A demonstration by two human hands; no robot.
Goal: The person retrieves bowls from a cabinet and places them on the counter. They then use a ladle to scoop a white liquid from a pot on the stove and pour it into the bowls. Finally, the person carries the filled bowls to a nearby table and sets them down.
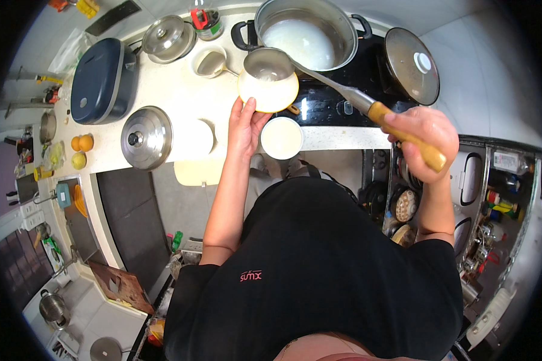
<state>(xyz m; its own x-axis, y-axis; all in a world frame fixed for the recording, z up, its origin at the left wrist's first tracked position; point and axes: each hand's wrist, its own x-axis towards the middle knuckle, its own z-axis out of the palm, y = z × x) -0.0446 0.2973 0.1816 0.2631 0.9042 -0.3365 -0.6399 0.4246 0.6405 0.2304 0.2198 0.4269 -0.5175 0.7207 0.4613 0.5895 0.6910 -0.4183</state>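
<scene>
My left hand [247, 128] holds a white bowl with a yellow rim [268, 97] by its near side, above the counter. In my right hand [427, 140] is the wooden handle of a metal ladle [332, 82]. The ladle's head overlaps the far part of the bowl; whether they touch, I cannot tell. Beyond it, a large two-handled metal pot [353, 45] stands on the black cooktop [325, 108], with whitish, cloudy liquid inside. Just right of my left hand, a white bowl [282, 138] with pale contents sits at the counter's front edge.
A small bowl [199, 67] with a ladle in it stands farther back. Left are a domed metal lid [147, 137], a dark blue appliance [97, 81], oranges [82, 143] and a lidded pan [167, 38]. A glass lid [411, 65] leans upright at right. An open drawer [483, 180] lies below.
</scene>
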